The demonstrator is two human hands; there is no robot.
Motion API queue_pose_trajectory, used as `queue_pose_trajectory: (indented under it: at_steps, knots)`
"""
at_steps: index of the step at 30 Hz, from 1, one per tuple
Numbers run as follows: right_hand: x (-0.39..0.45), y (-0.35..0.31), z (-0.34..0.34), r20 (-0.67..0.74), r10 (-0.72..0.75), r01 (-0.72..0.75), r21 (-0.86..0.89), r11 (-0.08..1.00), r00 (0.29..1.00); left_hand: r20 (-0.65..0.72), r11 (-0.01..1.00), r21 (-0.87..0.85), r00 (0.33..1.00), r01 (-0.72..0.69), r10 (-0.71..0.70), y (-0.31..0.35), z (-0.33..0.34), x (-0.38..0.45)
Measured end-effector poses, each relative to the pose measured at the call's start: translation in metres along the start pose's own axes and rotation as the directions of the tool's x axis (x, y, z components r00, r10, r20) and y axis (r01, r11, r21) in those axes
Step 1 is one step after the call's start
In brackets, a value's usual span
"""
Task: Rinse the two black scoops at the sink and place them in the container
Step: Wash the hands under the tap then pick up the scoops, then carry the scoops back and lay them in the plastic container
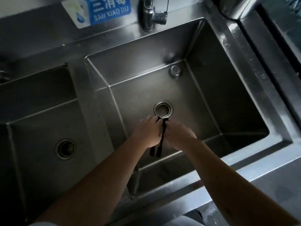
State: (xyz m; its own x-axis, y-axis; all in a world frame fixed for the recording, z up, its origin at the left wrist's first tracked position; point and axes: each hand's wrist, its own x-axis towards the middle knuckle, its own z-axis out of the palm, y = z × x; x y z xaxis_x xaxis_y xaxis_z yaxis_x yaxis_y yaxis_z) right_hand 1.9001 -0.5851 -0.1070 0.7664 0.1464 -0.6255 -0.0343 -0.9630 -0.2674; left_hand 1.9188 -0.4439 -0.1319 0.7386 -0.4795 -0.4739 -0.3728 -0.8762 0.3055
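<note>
Both my hands are low inside the right basin of a steel sink (228,88), just in front of its drain strainer (163,109). My left hand (147,132) grips one black scoop (152,151), whose handle end hangs out below the palm. My right hand (178,136) grips the other black scoop (162,139), a thin dark handle running between the two hands. The scoop bowls are mostly hidden by my fingers. No water stream is visible. The container is not clearly in view.
A chrome tap (152,15) stands behind the basin. A small metal plug (175,71) lies at the basin's back. A second basin with an open drain (65,149) is to the left. A blue label (104,10) is on the backsplash.
</note>
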Motion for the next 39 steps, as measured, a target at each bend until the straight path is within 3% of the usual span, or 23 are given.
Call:
queue_pose_trajectory:
  at_steps: [6, 11, 14, 18, 26, 30, 33, 37, 39]
  knots:
    - [0.053, 0.023, 0.025, 0.126, 0.021, -0.031, 0.080, 0.996, 0.992, 0.087, 0.998, -0.035, 0.995, 0.046, -0.042, -0.007, 0.033, 0.052]
    - [0.075, 0.039, 0.053, 0.104, 0.110, -0.133, 0.255, 0.958, 0.988, 0.021, 0.982, -0.111, 0.989, 0.150, -0.149, -0.014, 0.062, 0.071]
    - [0.081, 0.046, 0.069, 0.075, 0.216, -0.229, 0.384, 0.895, 0.973, -0.028, 0.954, -0.161, 0.965, 0.252, -0.260, -0.019, 0.080, 0.073]
    - [0.093, 0.052, 0.088, 0.104, 0.402, -0.398, 0.492, 0.774, 0.910, 0.089, 0.871, -0.241, 0.903, 0.429, -0.420, -0.024, 0.100, 0.080]
    - [0.131, 0.056, 0.125, 0.173, 0.548, -0.530, 0.595, 0.604, 0.818, 0.176, 0.787, -0.289, 0.839, 0.545, -0.516, -0.027, 0.127, 0.099]
    - [0.138, 0.058, 0.134, 0.162, 0.537, -0.511, 0.614, 0.602, 0.828, 0.216, 0.716, -0.390, 0.813, 0.580, -0.541, -0.033, 0.128, 0.103]
    - [0.137, 0.061, 0.126, 0.132, 0.509, -0.461, 0.653, 0.601, 0.850, 0.253, 0.717, -0.427, 0.834, 0.551, -0.490, -0.040, 0.118, 0.101]
    - [0.128, 0.063, 0.092, 0.040, 0.490, -0.364, 0.723, 0.587, 0.871, 0.164, 0.734, -0.502, 0.883, 0.458, -0.439, -0.044, 0.085, 0.095]
    - [0.117, 0.058, 0.067, -0.007, 0.485, -0.292, 0.791, 0.538, 0.875, 0.124, 0.680, -0.593, 0.883, 0.432, -0.452, -0.042, 0.060, 0.087]
